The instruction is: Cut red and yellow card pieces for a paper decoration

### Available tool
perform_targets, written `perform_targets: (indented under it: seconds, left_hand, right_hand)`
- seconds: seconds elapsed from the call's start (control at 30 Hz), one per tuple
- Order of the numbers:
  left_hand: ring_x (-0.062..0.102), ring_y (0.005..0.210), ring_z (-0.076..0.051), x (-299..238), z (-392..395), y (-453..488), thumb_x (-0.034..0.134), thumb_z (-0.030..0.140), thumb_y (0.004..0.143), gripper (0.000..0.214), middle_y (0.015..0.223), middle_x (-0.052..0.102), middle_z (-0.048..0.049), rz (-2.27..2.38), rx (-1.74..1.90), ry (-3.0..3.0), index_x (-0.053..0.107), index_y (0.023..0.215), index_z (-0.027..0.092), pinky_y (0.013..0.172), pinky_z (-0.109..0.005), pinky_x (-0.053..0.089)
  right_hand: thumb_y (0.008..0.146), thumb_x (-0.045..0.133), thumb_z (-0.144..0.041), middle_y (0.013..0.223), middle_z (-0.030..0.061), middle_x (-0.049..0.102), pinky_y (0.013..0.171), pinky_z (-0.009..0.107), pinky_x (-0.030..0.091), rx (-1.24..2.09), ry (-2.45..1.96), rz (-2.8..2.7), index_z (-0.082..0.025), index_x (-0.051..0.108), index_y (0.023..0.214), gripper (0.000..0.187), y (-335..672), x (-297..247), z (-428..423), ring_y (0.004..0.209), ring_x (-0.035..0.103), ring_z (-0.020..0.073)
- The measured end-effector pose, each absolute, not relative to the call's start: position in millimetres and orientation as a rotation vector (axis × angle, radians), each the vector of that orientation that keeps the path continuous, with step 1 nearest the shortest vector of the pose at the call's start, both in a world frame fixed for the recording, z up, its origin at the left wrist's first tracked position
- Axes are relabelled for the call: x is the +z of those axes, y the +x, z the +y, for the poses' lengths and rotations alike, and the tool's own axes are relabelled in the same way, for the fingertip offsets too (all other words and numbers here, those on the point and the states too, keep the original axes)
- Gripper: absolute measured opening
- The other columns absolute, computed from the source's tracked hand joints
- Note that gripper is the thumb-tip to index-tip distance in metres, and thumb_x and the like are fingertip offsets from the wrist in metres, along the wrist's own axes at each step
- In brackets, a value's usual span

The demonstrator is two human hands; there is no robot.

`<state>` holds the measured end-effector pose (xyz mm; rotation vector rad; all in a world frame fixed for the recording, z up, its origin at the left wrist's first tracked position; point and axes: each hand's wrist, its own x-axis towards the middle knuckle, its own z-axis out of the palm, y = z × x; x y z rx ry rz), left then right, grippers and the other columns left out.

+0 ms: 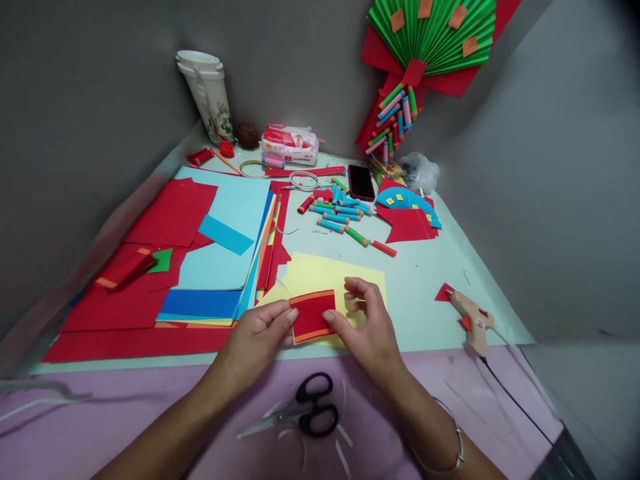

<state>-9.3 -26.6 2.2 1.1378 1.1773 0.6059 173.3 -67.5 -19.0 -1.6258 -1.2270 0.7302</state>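
Observation:
A small red paper rectangle [314,317] with orange strips along its upper and lower edges is held up over a yellow sheet [365,270]. My left hand [263,333] pinches its left edge between thumb and fingers. On its right side rests the thumb of my right hand [367,330], whose other fingers curl apart beyond the edge; their grip behind the paper is partly hidden. Below the hands, black-handled scissors [303,415] lie partly spread on the pink surface, among white scraps.
Red sheets [165,213] and blue paper [227,207] cover the left side. Several small paper rolls [340,213] lie mid-table near a phone [361,182]. A hot glue gun [473,323] with a cord lies right. A green paper fan [435,40] hangs behind.

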Motion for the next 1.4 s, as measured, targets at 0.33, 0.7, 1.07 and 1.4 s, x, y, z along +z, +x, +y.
perform_targets:
  seconds: [0.33, 0.7, 1.07, 1.4]
  left_hand:
    - [0.040, 0.058, -0.014, -0.6, -26.3, -12.2, 0.055, 0.052, 0.084, 0.040, 0.059, 0.043, 0.0044, 1.176, 0.572, 1.351, 0.046, 0.060, 0.021, 0.057, -0.024, 0.031]
    - [0.052, 0.066, -0.014, -10.0, -28.5, -10.6, 0.075, 0.046, 0.073, 0.034, 0.071, 0.060, 0.0031, 1.074, 0.589, 0.891, 0.068, 0.092, 0.019, 0.066, -0.025, 0.044]
    - [0.067, 0.081, -0.023, -4.2, -31.3, -7.0, 0.068, 0.040, 0.083, 0.039, 0.092, 0.076, -0.0071, 0.877, 0.539, 0.854, 0.070, 0.114, 0.017, 0.072, -0.032, 0.049]
    - [0.070, 0.080, -0.022, -3.1, -30.2, -6.2, 0.064, 0.032, 0.087, 0.037, 0.099, 0.077, -0.0080, 0.846, 0.534, 0.806, 0.067, 0.120, 0.015, 0.075, -0.031, 0.051]
  right_hand:
    - [0.077, 0.074, -0.041, 0.083, 0.0021, 0.070, 0.066, 0.027, 0.051, 1.346, -1.374, -0.881, -0.020, 0.066, 0.086, 0.024, 174.7, -18.8, -63.9, 0.072, 0.064, 0.0156]
    - [0.075, 0.076, -0.043, 0.078, 0.0015, 0.071, 0.064, 0.027, 0.052, 1.336, -1.396, -0.826, -0.021, 0.065, 0.080, 0.026, 171.6, -15.2, -65.2, 0.068, 0.065, 0.0165]
    - [0.076, 0.075, -0.038, 0.076, 0.0005, 0.070, 0.062, 0.025, 0.049, 1.339, -1.369, -0.838, -0.020, 0.064, 0.080, 0.022, 165.3, -19.1, -68.3, 0.065, 0.063, 0.0145]
    - [0.078, 0.075, -0.035, 0.078, 0.0001, 0.072, 0.063, 0.023, 0.050, 1.337, -1.353, -0.842, -0.019, 0.064, 0.081, 0.020, 163.7, -19.8, -67.5, 0.067, 0.063, 0.0128]
